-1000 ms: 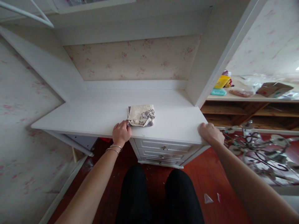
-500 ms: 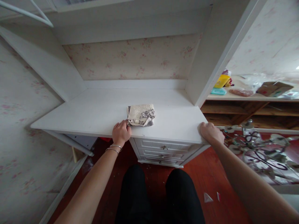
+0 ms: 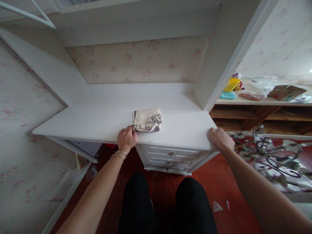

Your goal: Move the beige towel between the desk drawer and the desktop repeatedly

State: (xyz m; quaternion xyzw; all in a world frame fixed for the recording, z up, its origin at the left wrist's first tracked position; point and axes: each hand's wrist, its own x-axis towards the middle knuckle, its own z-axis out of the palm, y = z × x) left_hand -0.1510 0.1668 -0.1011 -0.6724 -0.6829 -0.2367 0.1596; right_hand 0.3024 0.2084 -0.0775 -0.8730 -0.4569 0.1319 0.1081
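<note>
My left hand [image 3: 127, 138] is closed over the front edge of a white desk [image 3: 97, 113], with its fingertips curled on the top. Those fingertips meet the near left corner of a folded cloth [image 3: 147, 120], cream with a dark grey print. My right hand [image 3: 220, 138] is wrapped round the desk's right edge near the front corner. The undersides of both hands are hidden. Below the desktop, a white drawer unit [image 3: 168, 157] with small knobs stands between my arms, its drawers closed.
A white upper shelf [image 3: 136, 24] overhangs the desk. At right, a wooden shelf unit [image 3: 234, 113] bears a yellow container [image 3: 231, 85] and a cardboard box [image 3: 286, 92]. A chandelier [image 3: 270, 156] lies beside my right arm. Scraps [image 3: 216, 206] litter the red floor [image 3: 204, 182].
My knees have moved slightly further apart. Both hands, the cloth and the desk look unchanged.
</note>
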